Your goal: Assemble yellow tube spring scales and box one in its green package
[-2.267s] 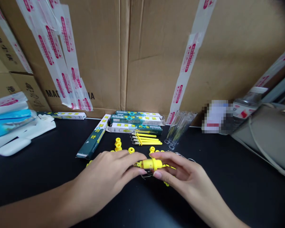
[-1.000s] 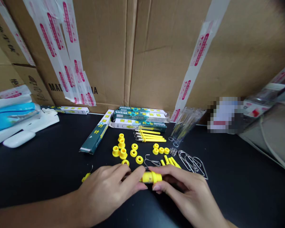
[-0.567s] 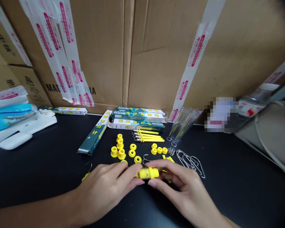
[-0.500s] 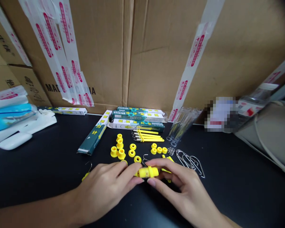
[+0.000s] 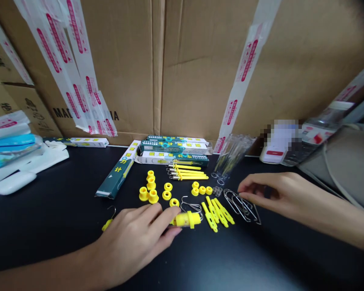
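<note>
My left hand (image 5: 136,236) is closed round a clear spring scale tube with a yellow flanged cap (image 5: 194,219) pointing right; its other end is hidden in my palm. My right hand (image 5: 273,192) has thumb and forefinger pinched at the metal wire hooks (image 5: 239,206), which lie in an overlapping pile. Between the hands, several flat yellow tabs (image 5: 216,212) and a few smaller hooks (image 5: 191,207) rest on the black table. Yellow flanged caps (image 5: 151,188), yellow rings (image 5: 167,190), small yellow caps (image 5: 202,190) and little springs (image 5: 217,191) are grouped just behind.
Yellow rods with springs (image 5: 188,173) lie before several printed boxes (image 5: 172,157). Clear tubes (image 5: 233,157) are bundled at the back. A phone (image 5: 274,155), a bottle (image 5: 317,133) and a grey bag (image 5: 346,161) stand right. Big cartons (image 5: 194,81) wall the back. A yellow hooked piece (image 5: 107,224) lies left.
My right hand has let go of the yellow cap and moved right to the metal hooks, uncovering the flat yellow tabs. My left hand still holds the tube. The view has shifted slightly.
</note>
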{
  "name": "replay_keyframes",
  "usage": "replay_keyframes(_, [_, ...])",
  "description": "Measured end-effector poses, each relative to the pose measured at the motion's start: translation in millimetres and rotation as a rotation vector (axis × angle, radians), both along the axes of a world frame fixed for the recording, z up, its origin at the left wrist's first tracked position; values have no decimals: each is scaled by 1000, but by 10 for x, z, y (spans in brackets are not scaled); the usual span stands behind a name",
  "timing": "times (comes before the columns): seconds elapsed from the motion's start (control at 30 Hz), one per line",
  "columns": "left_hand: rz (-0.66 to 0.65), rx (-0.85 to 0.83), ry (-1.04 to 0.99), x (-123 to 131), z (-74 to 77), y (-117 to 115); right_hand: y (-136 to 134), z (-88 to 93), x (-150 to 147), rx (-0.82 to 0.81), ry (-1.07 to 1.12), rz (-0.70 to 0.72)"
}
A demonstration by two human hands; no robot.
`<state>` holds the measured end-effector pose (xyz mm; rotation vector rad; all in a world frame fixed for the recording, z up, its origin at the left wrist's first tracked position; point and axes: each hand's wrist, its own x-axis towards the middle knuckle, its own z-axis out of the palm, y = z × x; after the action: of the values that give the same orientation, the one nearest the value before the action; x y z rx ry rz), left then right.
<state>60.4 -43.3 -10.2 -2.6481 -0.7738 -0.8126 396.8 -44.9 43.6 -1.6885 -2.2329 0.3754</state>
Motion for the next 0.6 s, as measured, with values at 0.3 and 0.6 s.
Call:
replay_keyframes(0.3, [-46,-11,-14,8,15,4,94,-214,263,-254,32,-45])
replay_keyframes(0.6, [-41,-23,-25,24,6,7,-78,-278,319,-244,262,-48])
